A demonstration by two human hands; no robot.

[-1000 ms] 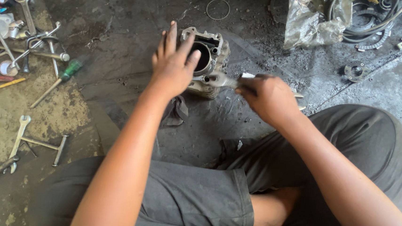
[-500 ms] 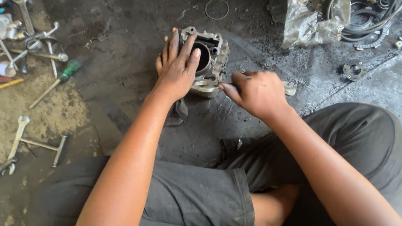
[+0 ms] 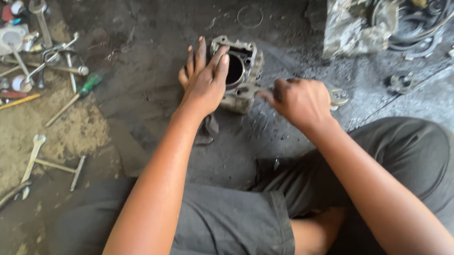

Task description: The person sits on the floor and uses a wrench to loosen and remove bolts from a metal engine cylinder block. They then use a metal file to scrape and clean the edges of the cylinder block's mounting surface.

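A grimy metal engine cylinder block [image 3: 241, 72] with a round bore stands on the dark oily floor in front of me. My left hand [image 3: 204, 75] rests flat on its left side, fingers spread over the top edge. My right hand [image 3: 298, 100] is closed around a metal spanner [image 3: 338, 98]; one end of the tool shows to the right of the fist, the other reaches toward the block's lower right corner. A dark rag [image 3: 208, 129] lies under my left wrist.
Several spanners, a green-handled screwdriver [image 3: 83, 88] and sockets lie scattered at the left on sandy ground. An engine casing [image 3: 356, 30] with cables sits at the top right. A thin ring [image 3: 249, 16] lies beyond the block. My crossed legs fill the foreground.
My right hand has shifted left toward the block and closed tighter on the spanner. The left hand stays on the block.
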